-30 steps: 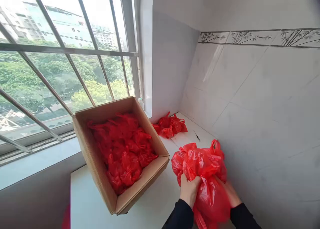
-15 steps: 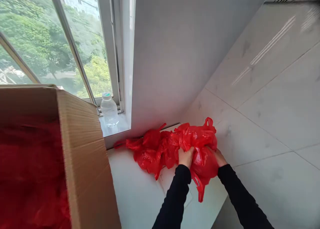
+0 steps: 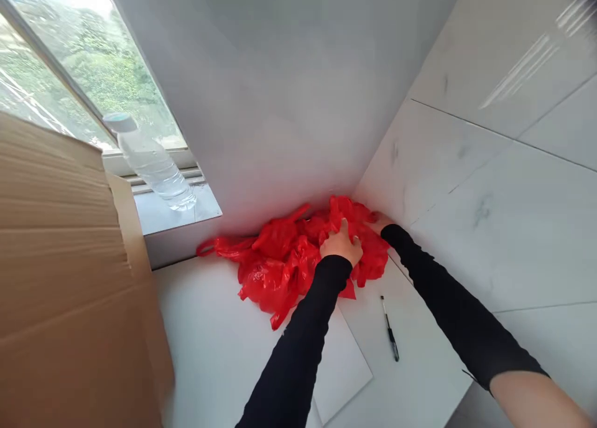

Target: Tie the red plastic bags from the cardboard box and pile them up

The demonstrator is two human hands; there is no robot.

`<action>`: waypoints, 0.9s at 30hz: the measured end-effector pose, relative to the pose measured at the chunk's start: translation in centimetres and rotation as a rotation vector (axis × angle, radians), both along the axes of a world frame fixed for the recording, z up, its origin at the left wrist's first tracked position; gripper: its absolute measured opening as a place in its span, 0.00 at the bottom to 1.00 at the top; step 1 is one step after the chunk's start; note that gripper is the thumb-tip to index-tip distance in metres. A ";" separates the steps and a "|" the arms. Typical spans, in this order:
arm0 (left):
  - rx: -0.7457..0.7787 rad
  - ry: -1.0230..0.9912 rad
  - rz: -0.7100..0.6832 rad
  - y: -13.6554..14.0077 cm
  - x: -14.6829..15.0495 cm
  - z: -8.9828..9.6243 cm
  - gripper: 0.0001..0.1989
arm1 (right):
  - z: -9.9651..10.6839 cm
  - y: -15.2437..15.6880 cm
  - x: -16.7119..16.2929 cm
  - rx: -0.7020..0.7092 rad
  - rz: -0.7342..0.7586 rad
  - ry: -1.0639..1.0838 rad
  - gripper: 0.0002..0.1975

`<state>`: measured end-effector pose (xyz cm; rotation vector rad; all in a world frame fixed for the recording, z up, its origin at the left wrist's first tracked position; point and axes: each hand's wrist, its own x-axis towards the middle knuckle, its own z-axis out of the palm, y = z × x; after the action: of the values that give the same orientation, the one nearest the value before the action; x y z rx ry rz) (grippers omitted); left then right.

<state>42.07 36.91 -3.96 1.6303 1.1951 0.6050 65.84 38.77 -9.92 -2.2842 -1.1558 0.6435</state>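
Several crumpled red plastic bags (image 3: 270, 285) lie heaped in the corner of a white tabletop (image 3: 200, 328), against the wall. My left hand (image 3: 342, 246) rests on the near side of the heap, its thumb and a finger apart and nothing gripped between them. At the right end of the pile, my right hand (image 3: 381, 223) touches the bags from the side by the tiled wall. Its fingers are hidden behind the red plastic. A black-and-clear pen (image 3: 390, 331) and a white sheet or board (image 3: 342, 366) lie on the table below my hands.
An open cardboard box (image 3: 60, 279) stands at the left. On the window sill (image 3: 205, 201) is a clear water bottle (image 3: 153, 163), beside a barred window. A grey wall (image 3: 280, 92) and a tiled wall (image 3: 527, 229) meet behind the bags.
The bags between my hands have been pushed back into the corner, and my left hand's fingers have spread. The pen and more of the white sheet have come into sight. My view has turned.
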 end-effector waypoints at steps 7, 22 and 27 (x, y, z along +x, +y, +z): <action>0.499 0.006 0.088 -10.3 -5.7 -1.7 0.21 | -0.2 -7.4 -1.3 0.425 0.114 -0.398 0.22; 0.522 0.375 0.087 -30.6 -20.5 -16.5 0.17 | -17.3 -26.1 -8.7 0.617 0.191 -0.576 0.17; 0.520 0.261 0.313 -34.2 -22.8 -16.9 0.19 | -17.8 -26.2 -9.3 0.648 0.303 -0.617 0.16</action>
<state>19.30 2.68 -20.84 2.0140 1.5963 0.9854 56.55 12.53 -27.72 -1.7780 -1.7006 -0.3538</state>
